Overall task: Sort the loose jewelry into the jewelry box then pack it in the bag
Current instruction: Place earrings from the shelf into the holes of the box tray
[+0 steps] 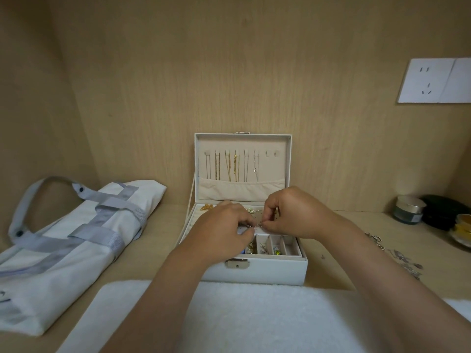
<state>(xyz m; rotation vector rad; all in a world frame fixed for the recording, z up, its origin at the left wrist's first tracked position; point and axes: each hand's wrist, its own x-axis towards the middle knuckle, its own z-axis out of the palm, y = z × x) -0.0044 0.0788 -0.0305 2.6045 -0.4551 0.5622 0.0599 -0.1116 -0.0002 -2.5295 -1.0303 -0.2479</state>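
Note:
A white jewelry box (254, 272) stands open on the shelf, its lid upright with several chains hanging inside. My left hand (224, 229) and my right hand (293, 212) meet over the box's perforated earring panel, both pinching a small earring (259, 225) between their fingertips. Small compartments at the box's front hold rings and earrings. A white canvas bag (66, 250) with grey straps lies flat at the left. Loose silver chains (397, 256) lie on the shelf at the right.
A white towel (254, 317) covers the near shelf in front of the box. At the far right stand a glass jar (409, 210), a dark pouch (443, 211) and a gold dish (462, 230). A wall socket (433, 84) is on the back panel.

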